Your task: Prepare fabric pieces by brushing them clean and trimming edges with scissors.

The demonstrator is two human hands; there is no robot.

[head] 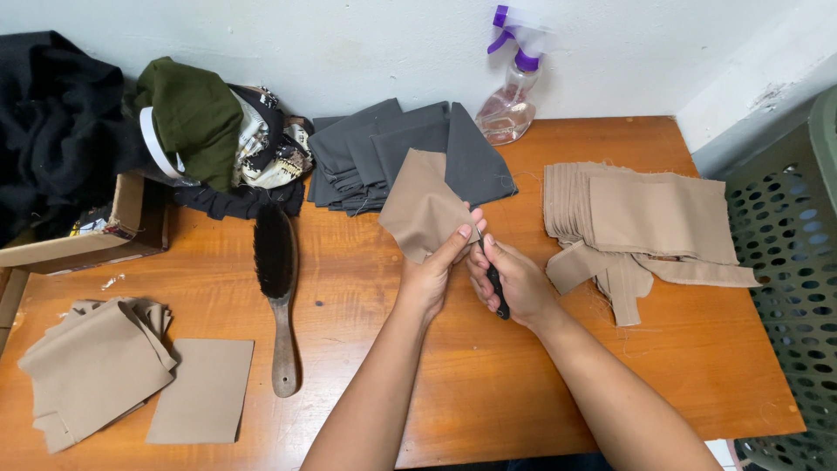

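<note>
My left hand (433, 270) pinches the lower edge of a tan fabric piece (420, 206), holding it up over the middle of the wooden table (488, 384). My right hand (519, 281) is closed around a small black-handled tool (497, 290), its tip at the fabric's edge right beside my left thumb. Both hands touch each other at the fingertips.
A stack of tan pieces (641, 222) lies to the right, another tan pile (96, 366) and a flat tan square (202, 390) at front left. Grey fabric (384, 148), a spray bottle (510, 100), a wooden brush (277, 288), a cardboard box (96, 235), dark clothing and a green perforated basket (789, 253) surround them.
</note>
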